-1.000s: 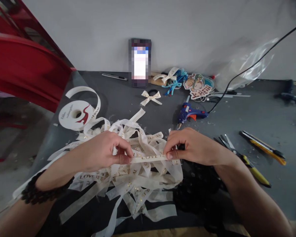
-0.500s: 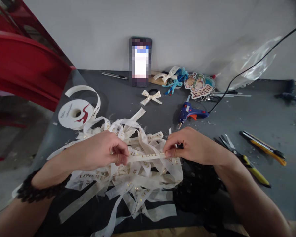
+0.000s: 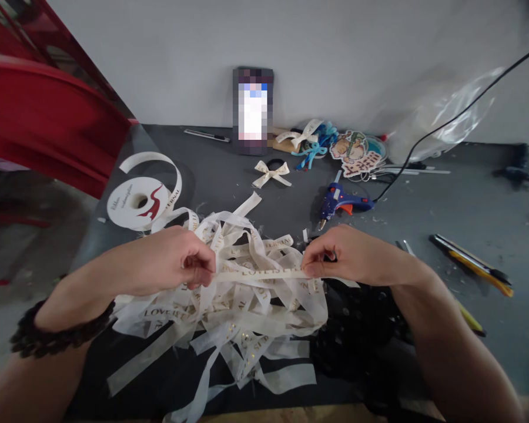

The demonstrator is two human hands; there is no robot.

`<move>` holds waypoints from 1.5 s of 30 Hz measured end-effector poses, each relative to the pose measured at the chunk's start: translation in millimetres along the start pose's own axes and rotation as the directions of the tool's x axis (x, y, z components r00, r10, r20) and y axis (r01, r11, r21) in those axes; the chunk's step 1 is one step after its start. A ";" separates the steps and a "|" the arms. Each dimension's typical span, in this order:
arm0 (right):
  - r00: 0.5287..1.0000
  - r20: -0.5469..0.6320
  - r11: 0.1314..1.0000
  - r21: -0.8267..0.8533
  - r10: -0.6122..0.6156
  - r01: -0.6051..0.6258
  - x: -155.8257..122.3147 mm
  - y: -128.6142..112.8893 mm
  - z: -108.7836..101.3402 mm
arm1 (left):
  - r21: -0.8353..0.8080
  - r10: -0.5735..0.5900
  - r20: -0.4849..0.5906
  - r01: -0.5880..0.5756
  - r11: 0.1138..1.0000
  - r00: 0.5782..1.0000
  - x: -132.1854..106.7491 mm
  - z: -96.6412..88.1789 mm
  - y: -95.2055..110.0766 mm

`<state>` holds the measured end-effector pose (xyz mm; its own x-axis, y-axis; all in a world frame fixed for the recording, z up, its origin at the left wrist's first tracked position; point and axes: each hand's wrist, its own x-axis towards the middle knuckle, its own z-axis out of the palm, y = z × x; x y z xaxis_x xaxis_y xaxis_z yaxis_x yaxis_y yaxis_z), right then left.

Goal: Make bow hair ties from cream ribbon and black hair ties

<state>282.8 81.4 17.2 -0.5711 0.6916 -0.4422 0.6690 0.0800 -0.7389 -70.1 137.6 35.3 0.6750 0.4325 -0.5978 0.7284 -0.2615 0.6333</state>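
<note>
A cream ribbon printed with gold letters is stretched level between my two hands. My left hand pinches it at the left, and my right hand pinches it at the right. A short end of it sticks out past my right fingers. Below and behind it lies a loose heap of similar ribbon pieces. To the upper left, a white ribbon spool lies flat with a loop of ribbon curling off it. A cream bow on a black hair tie sits beyond the heap.
A blue glue gun lies beyond my right hand, its black cord running up right. A yellow utility knife and partly hidden scissors are at the right. A phone leans on the wall. A red chair stands left.
My hands have moved apart, the left one leftward and the right one slightly rightward. More ribbon now spans between them, and an end shows beyond my right fingers.
</note>
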 end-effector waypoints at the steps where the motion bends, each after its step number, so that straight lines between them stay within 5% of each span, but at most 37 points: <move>1: 1.000 0.006 1.000 -0.016 0.014 -0.014 -1.4 1.8 -2.0 | 0.013 0.005 -0.008 -0.005 1.000 1.000 -1.8 -1.5 -0.9; 18: 0.979 -0.166 0.991 -0.035 0.119 -0.126 -14.9 7.6 -16.7 | 0.074 -0.004 -0.075 0.010 0.997 0.997 -6.1 -8.3 -4.7; 25: 0.975 -0.218 0.951 -0.292 0.033 -0.097 -25.6 18.9 -15.3 | 0.100 0.087 -0.155 -0.072 0.992 0.984 0.2 11.5 15.5; 29: 0.936 -0.328 0.946 -0.323 -0.129 0.017 -22.9 -6.5 1.1 | 0.085 0.118 -0.105 -0.110 0.990 0.987 3.1 24.0 26.9; 34: 0.902 -0.321 0.958 -0.087 -0.287 0.274 12.2 -43.2 52.7 | 0.055 0.120 -0.095 -0.116 0.992 0.988 4.9 31.3 31.6; 37: 0.899 -0.367 0.966 0.002 -0.239 0.257 25.6 -46.0 73.2 | 0.023 0.145 -0.121 -0.143 0.989 0.982 4.0 31.3 30.7; 41: 0.878 -0.440 0.967 0.073 -0.188 0.244 24.6 -43.1 74.4 | 0.030 0.128 -0.137 -0.125 0.992 0.982 1.6 28.0 28.8; 45: 0.908 -0.334 0.962 0.015 -0.252 0.273 21.3 -43.7 69.3 | 0.066 0.090 -0.096 -0.084 0.994 0.991 0.5 25.2 28.1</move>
<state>208.5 42.9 4.9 -0.5285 0.8477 -0.0454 0.4807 0.2547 -0.8391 -46.2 108.7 40.4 0.7233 0.4879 -0.4886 0.6754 -0.3530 0.6475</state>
